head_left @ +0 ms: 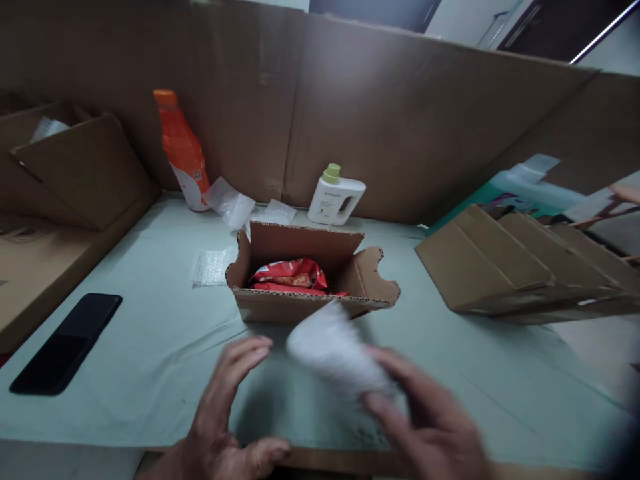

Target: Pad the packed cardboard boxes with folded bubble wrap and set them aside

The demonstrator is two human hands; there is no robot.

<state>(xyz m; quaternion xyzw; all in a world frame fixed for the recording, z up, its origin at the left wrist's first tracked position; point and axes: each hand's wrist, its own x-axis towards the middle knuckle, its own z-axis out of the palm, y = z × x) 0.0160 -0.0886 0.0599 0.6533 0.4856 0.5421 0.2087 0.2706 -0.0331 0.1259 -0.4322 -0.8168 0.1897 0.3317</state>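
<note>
My right hand grips a white wrapped bundle, blurred by motion, just in front of a small open cardboard box. What the bundle contains cannot be made out. With fingers and thumb spread apart, my left hand is held to the left of the bundle and has nothing in it. Red snack packets lie inside the box, whose flaps stand up. A piece of bubble wrap rests on the cloth by the box's left side.
Behind the box are an orange bottle, more bubble wrap and a white jug with a green cap. A black phone lies at left. Cardboard boxes flank both sides; a teal container is at right.
</note>
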